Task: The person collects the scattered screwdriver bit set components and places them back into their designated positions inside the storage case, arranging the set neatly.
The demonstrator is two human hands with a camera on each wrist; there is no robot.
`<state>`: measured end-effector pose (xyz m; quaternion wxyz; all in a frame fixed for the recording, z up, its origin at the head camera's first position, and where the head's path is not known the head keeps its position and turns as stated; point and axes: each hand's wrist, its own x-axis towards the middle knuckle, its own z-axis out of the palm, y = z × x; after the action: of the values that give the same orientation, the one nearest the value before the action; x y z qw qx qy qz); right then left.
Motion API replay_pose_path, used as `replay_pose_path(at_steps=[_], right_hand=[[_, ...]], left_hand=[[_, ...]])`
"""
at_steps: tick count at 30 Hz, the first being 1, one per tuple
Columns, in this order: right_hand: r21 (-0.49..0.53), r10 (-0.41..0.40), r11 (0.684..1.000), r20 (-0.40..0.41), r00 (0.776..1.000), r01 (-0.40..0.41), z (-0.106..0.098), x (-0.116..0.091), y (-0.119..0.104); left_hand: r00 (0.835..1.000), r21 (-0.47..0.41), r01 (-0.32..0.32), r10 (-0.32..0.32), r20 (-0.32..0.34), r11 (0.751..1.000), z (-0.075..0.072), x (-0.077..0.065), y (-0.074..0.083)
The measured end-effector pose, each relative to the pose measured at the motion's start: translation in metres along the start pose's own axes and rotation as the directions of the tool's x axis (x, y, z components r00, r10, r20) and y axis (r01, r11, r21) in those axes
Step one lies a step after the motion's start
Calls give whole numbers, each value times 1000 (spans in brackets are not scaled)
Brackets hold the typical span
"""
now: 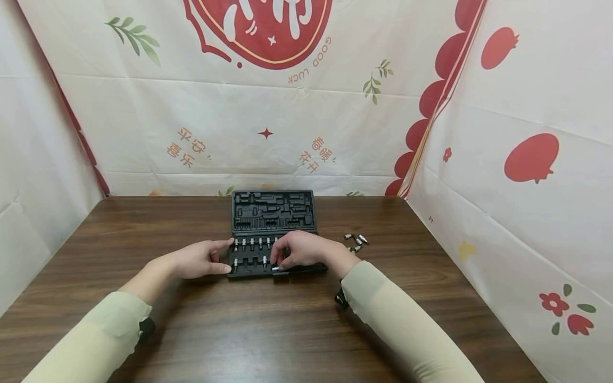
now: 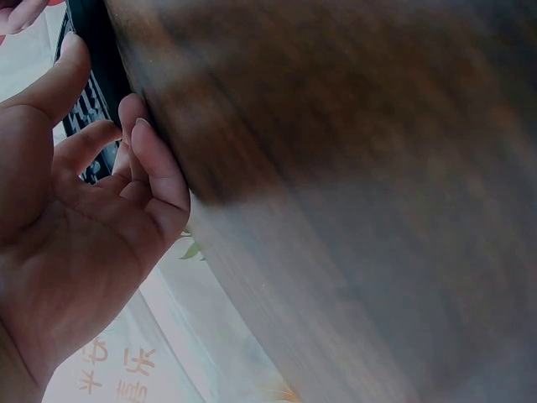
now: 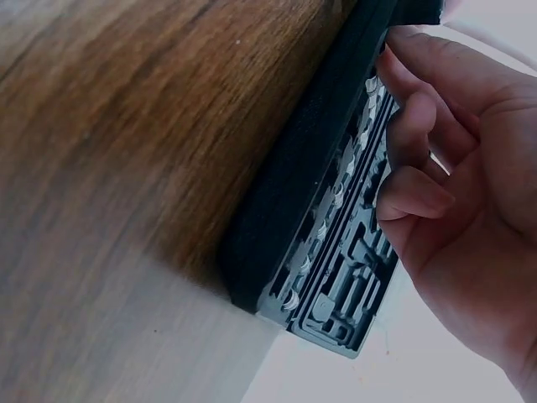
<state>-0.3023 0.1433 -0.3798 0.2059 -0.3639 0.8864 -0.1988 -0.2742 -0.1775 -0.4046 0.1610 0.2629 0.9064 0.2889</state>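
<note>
A black plastic tool case (image 1: pixel 250 274) lies unfolded on the table, with silver bit sockets (image 1: pixel 252 243) along its back row and a couple more in front. My left hand (image 1: pixel 198 260) touches the case's left edge with thumb and forefinger, the other fingers bent in beneath the palm. Over the right half of the case is my right hand (image 1: pixel 300 249), pinching a small silver bit socket (image 1: pixel 275 269) low near the front edge. In the right wrist view, that hand's fingers (image 3: pixel 411 193) bend in over the case, and the pinched piece is hidden.
Several loose bit sockets (image 1: pixel 362 240) lie on the wooden table (image 1: pixel 249 335) to the right of the case. The case's lid (image 1: pixel 273 219), with moulded recesses, lies back toward the printed cloth (image 1: pixel 268 106) behind the table.
</note>
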Motion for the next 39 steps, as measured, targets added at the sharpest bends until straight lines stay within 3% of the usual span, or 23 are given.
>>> replay_pose_path(at_steps=[11, 24, 39], right_hand=[[49, 31, 998, 50, 998, -33, 0, 3, -3], [30, 17, 999, 139, 990, -21, -2, 2, -3], [36, -17, 999, 59, 998, 14, -2, -5, -1]], left_hand=[[1000, -6, -6, 6, -1, 1000, 0, 0, -1], [1000, -21, 3, -3, -3, 1000, 1, 1, 0], [1000, -22, -5, 5, 0, 1000, 0, 1, 0]])
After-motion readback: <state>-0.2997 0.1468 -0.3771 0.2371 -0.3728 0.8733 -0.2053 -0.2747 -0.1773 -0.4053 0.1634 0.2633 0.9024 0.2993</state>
